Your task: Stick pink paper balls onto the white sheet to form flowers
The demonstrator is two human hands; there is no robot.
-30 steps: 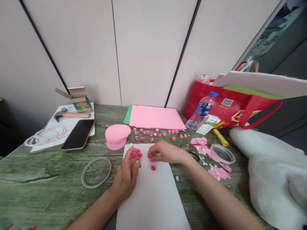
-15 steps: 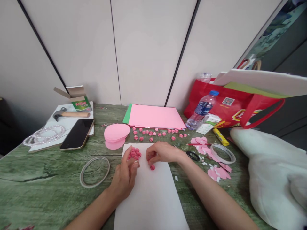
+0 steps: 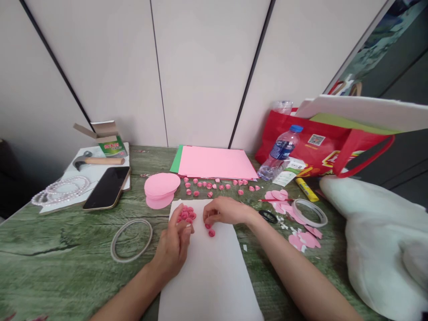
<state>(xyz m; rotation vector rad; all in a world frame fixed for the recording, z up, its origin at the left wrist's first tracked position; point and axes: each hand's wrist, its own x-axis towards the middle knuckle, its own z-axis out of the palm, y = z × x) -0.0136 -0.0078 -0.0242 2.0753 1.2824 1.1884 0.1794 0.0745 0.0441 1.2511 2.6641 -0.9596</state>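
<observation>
A white sheet [image 3: 210, 276] lies in front of me with a cluster of small rolled pink paper roses [image 3: 187, 213] near its top left. My left hand [image 3: 174, 245] rests at the sheet's left side, index finger and thumb apart around the cluster's edge. To the right, my right hand [image 3: 229, 210] has its fingertips pinched on a pink paper rose [image 3: 207, 226], partly hidden below them. Just under it sits another paper rose [image 3: 211, 233]. Beyond the sheet, several loose paper roses [image 3: 220, 187] are scattered in rows.
Pink ovals [image 3: 162, 185] and coloured paper [image 3: 217, 161] lie behind. At left are a tape roll [image 3: 115, 254], phone [image 3: 107, 187], hammer [image 3: 103, 160] and bead strings [image 3: 60, 191]. Scissors [image 3: 268, 216], paper scraps [image 3: 306, 240], a glue stick [image 3: 306, 189], bottle [image 3: 281, 154] and red bag [image 3: 321, 142] stand right.
My right hand's fingertips have lifted slightly, showing more of the paper rose beneath them. The left hand stays by the cluster. The whole view has shifted slightly.
</observation>
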